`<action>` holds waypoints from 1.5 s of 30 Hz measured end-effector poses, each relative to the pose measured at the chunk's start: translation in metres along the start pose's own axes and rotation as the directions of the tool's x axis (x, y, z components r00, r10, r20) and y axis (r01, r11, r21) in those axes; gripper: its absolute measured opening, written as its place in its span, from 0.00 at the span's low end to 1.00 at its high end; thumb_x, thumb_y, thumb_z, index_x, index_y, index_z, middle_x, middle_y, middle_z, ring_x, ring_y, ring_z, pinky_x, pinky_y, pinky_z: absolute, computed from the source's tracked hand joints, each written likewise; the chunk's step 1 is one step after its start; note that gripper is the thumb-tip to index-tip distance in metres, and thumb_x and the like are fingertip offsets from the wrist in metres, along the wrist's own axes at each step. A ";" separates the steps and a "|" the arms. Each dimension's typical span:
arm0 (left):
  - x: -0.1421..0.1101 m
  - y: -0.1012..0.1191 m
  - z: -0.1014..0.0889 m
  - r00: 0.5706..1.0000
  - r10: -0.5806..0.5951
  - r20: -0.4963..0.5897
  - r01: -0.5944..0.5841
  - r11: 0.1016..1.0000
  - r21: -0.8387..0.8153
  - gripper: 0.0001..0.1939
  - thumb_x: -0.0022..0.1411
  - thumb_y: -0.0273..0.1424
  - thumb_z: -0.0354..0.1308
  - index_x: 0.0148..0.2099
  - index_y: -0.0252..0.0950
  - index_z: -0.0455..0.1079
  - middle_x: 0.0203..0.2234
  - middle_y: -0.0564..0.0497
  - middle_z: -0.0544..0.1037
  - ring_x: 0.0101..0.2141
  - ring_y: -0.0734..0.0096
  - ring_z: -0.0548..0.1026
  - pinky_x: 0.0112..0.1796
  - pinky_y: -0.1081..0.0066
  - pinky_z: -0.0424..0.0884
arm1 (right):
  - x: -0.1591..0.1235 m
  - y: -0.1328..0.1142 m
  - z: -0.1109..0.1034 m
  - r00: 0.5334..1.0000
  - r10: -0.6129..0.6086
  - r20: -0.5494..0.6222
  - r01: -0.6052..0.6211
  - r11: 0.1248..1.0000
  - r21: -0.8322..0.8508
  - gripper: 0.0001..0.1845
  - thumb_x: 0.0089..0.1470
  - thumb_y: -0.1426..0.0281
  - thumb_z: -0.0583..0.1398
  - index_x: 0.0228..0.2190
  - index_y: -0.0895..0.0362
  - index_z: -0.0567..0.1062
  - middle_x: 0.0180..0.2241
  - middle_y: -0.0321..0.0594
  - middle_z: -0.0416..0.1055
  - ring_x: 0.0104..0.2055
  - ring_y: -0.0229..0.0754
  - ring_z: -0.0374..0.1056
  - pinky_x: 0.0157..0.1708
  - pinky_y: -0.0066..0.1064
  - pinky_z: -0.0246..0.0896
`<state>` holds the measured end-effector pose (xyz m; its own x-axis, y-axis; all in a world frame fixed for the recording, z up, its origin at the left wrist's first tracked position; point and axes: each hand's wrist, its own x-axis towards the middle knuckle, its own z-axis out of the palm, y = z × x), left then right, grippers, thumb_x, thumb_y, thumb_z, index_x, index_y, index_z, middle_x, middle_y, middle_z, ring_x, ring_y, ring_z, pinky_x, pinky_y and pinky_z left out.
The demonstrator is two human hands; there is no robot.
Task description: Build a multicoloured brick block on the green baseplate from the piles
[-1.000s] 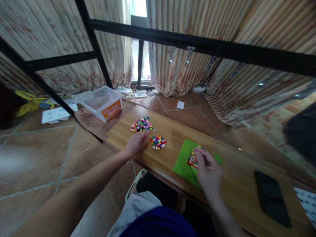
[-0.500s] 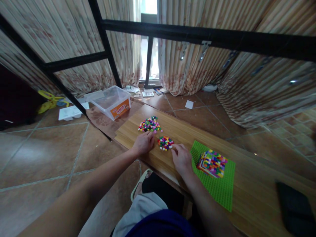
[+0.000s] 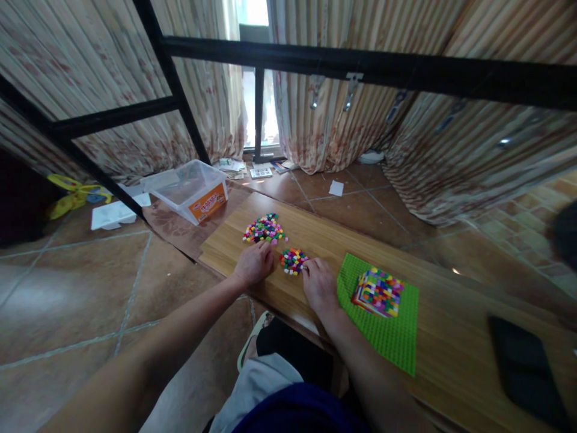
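Note:
Two piles of tiny coloured bricks lie on the wooden bench: a larger pile (image 3: 264, 228) at the back and a smaller pile (image 3: 293, 261) in front. My left hand (image 3: 255, 263) rests by the near edge of the larger pile, its fingers curled; whatever they may hold is hidden. At the right edge of the smaller pile is my right hand (image 3: 320, 282), fingertips pinched together on something too small to make out. To its right a green baseplate (image 3: 392, 346) carries a multicoloured block of bricks (image 3: 379, 291), built up in layers.
A dark flat object (image 3: 525, 367) lies at the bench's right end. On the floor beyond the left end stands a clear plastic box (image 3: 184, 189) with an orange label. A black metal frame (image 3: 288, 54) crosses in front of the curtains (image 3: 351, 132).
My right hand has gone from the brick block on the baseplate leftward to the smaller pile. My left hand has stayed beside the larger pile. The camera view has shifted slightly.

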<state>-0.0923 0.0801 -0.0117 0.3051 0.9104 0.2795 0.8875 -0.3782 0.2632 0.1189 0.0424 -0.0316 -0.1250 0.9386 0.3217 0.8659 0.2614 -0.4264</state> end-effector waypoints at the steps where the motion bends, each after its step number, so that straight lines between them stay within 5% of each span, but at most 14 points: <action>1: 0.000 0.000 0.000 1.000 -0.001 -0.005 0.001 1.000 0.003 0.09 0.70 0.27 0.51 0.36 0.37 0.68 0.33 0.47 0.76 0.35 0.65 0.75 0.37 0.69 0.68 | 0.000 0.000 0.000 1.000 0.000 -0.001 0.000 1.000 -0.006 0.09 0.62 0.72 0.54 0.34 0.55 0.75 0.38 0.45 0.72 0.42 0.46 0.64 0.45 0.36 0.59; 16: 0.001 -0.005 0.002 0.999 -0.009 -0.030 0.009 1.000 0.006 0.09 0.70 0.28 0.50 0.35 0.38 0.67 0.32 0.47 0.76 0.34 0.65 0.75 0.37 0.69 0.68 | -0.014 -0.011 -0.013 0.997 0.027 -0.068 -0.025 0.999 0.030 0.09 0.63 0.74 0.54 0.37 0.55 0.75 0.36 0.40 0.73 0.38 0.40 0.68 0.39 0.31 0.59; 24: 0.001 -0.005 0.001 1.000 -0.002 -0.024 0.002 1.000 0.007 0.09 0.69 0.28 0.49 0.35 0.38 0.68 0.33 0.46 0.77 0.34 0.63 0.76 0.36 0.68 0.68 | -0.035 -0.025 -0.061 0.965 0.156 -0.209 -0.039 0.878 0.477 0.10 0.61 0.71 0.56 0.34 0.54 0.78 0.35 0.40 0.75 0.38 0.38 0.71 0.38 0.30 0.67; 27: 0.001 -0.004 0.000 1.000 -0.012 -0.020 0.013 1.000 0.011 0.09 0.70 0.29 0.49 0.36 0.38 0.68 0.33 0.46 0.77 0.35 0.63 0.76 0.36 0.68 0.68 | -0.044 -0.014 -0.087 0.946 0.230 -0.227 -0.081 0.849 0.522 0.10 0.61 0.68 0.58 0.36 0.53 0.80 0.38 0.41 0.76 0.40 0.39 0.73 0.39 0.32 0.69; 31: 0.001 -0.004 0.000 1.000 -0.011 -0.015 0.011 1.000 0.002 0.09 0.69 0.28 0.49 0.35 0.38 0.67 0.33 0.46 0.77 0.35 0.62 0.76 0.37 0.68 0.68 | -0.052 0.019 -0.122 0.905 0.298 -0.304 -0.147 0.888 0.435 0.12 0.61 0.63 0.59 0.38 0.52 0.82 0.42 0.42 0.77 0.45 0.42 0.73 0.46 0.37 0.70; 36: 0.001 -0.005 0.001 1.000 -0.008 -0.015 0.008 1.000 -0.006 0.08 0.69 0.28 0.50 0.36 0.38 0.67 0.34 0.46 0.77 0.35 0.63 0.76 0.37 0.68 0.68 | -0.049 0.061 -0.151 0.904 0.266 -0.335 -0.197 0.954 0.227 0.15 0.61 0.61 0.58 0.38 0.53 0.82 0.41 0.43 0.77 0.42 0.42 0.73 0.43 0.36 0.70; 45: 0.002 -0.003 0.000 1.000 -0.010 -0.014 0.010 1.000 -0.005 0.08 0.69 0.29 0.50 0.35 0.38 0.67 0.33 0.46 0.76 0.35 0.63 0.76 0.37 0.68 0.69 | -0.040 0.091 -0.157 0.973 0.001 -0.232 -0.031 0.991 -0.128 0.18 0.64 0.62 0.52 0.41 0.54 0.81 0.40 0.43 0.80 0.40 0.44 0.74 0.43 0.36 0.69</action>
<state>-0.0947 0.0830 -0.0122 0.2914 0.9118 0.2894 0.8889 -0.3698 0.2702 0.2787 -0.0065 0.0494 -0.0085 0.8607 0.5090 0.9245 0.2008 -0.3241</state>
